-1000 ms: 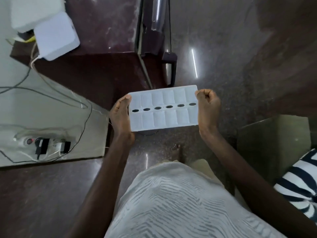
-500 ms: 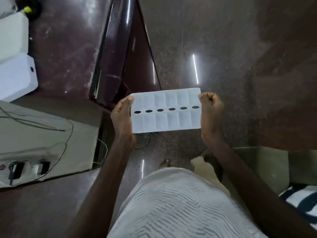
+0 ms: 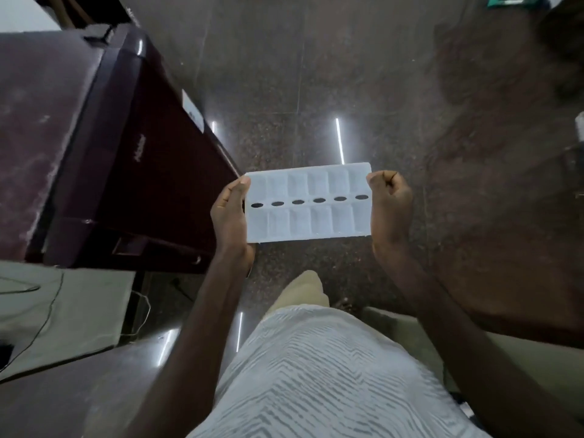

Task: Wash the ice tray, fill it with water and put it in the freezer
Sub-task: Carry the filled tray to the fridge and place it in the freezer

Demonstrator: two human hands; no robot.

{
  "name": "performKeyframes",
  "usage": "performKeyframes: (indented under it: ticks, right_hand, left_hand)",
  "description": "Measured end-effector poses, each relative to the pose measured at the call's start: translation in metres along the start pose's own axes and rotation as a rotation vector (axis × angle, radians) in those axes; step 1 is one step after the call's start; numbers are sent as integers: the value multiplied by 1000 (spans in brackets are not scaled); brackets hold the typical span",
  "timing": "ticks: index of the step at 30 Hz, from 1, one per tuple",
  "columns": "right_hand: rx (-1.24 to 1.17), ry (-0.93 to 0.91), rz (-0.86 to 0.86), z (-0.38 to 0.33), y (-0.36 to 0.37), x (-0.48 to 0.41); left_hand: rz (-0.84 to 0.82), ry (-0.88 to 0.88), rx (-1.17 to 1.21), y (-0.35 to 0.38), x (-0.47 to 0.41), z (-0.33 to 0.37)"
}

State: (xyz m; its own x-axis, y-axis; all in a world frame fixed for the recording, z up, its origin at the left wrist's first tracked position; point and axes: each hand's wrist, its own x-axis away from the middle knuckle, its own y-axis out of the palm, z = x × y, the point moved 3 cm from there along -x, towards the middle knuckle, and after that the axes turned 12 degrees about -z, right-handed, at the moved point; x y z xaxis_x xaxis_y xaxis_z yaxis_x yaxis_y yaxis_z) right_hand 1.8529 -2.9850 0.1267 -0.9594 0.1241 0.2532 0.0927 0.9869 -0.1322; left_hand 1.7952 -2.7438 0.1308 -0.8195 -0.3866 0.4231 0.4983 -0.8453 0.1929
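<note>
1. The ice tray (image 3: 308, 203) is out in front of me, held flat above the dark floor (image 3: 316, 74) with its cells facing up. Can't tell if there's water in them.
2. Grip: my left hand (image 3: 229, 216) curls round the left short end, thumb on top. My right hand (image 3: 390, 210) pinches the right end, so the tray spans between them.
3. Looks like the carrying step to me. The maroon appliance (image 3: 110, 153) just to the left is probably the fridge, so next I'd free one hand for the door, tray level.
</note>
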Motion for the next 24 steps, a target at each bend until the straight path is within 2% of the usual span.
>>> performKeyframes:
  ticks: [15,24]
  right_hand:
    - [-12,103,211,23,-187,-167]
    - [45,91,332,1,-283,-259]
  left_hand:
    - [-284,-134,-170,258,-102,-36]
    - [-434,-201,-222,394,-159,-52]
